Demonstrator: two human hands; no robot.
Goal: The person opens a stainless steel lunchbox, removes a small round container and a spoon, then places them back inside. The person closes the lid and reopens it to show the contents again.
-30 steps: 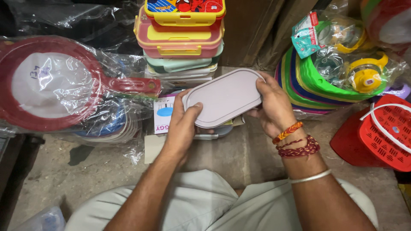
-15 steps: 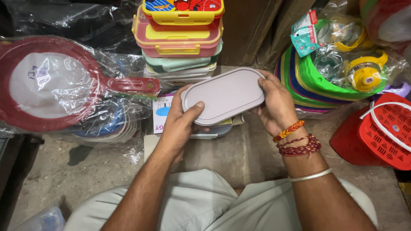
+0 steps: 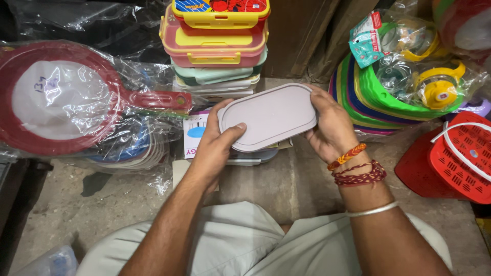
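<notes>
A pale lilac oblong lunch box [image 3: 268, 116] with rounded corners is held flat in front of me by both hands. My left hand [image 3: 215, 140] grips its left end, thumb lying on the lid. My right hand [image 3: 330, 125] clasps its right end, fingers curled under; thread bracelets and a silver bangle sit on that wrist. Under the box lie a printed card [image 3: 194, 135] and another flat container, mostly hidden.
A stack of coloured lunch boxes [image 3: 215, 43] stands just behind. Red strainers in plastic wrap [image 3: 61, 99] lie at the left. Stacked green and blue plastic ware with wrapped bottles [image 3: 404, 87] is at the right, a red basket [image 3: 455, 156] beside it. Bare concrete floor [image 3: 102, 199] below.
The lilac box has stayed in both hands and shifted only slightly; my grip is unchanged.
</notes>
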